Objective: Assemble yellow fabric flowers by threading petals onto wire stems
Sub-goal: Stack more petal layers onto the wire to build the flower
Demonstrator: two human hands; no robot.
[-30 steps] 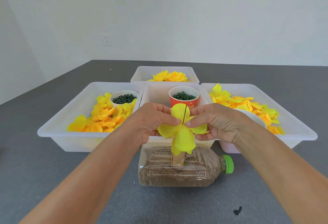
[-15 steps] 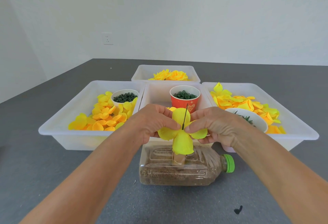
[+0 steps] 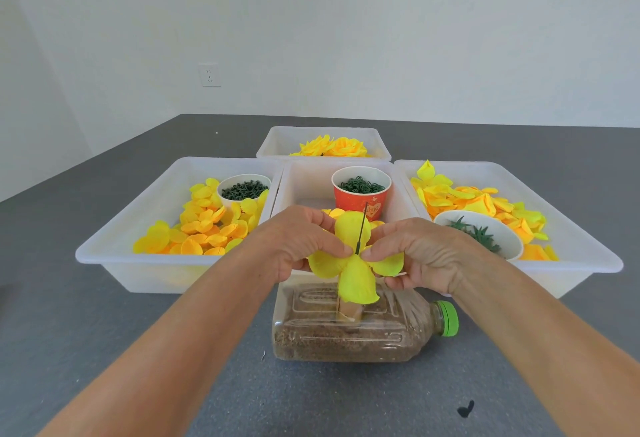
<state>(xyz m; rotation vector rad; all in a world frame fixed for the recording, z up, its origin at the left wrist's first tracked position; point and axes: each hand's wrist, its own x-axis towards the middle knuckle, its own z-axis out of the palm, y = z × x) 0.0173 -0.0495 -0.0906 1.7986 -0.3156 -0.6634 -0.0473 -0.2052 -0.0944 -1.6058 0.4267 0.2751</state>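
Both hands pinching petals (yellow), wire stem upright

Both forearms run off the bottom edge. The petal piece covers the lower wire and most fingers beneath. The right hand hides part of the white bowl. The cup's print is unreadable.

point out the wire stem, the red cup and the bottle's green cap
wire stem point(image 3: 362, 228), head view, on the bare dark wire above the petals
red cup point(image 3: 360, 200), head view, on its red front wall
green cap point(image 3: 449, 318), head view, on the cap's ribbed side
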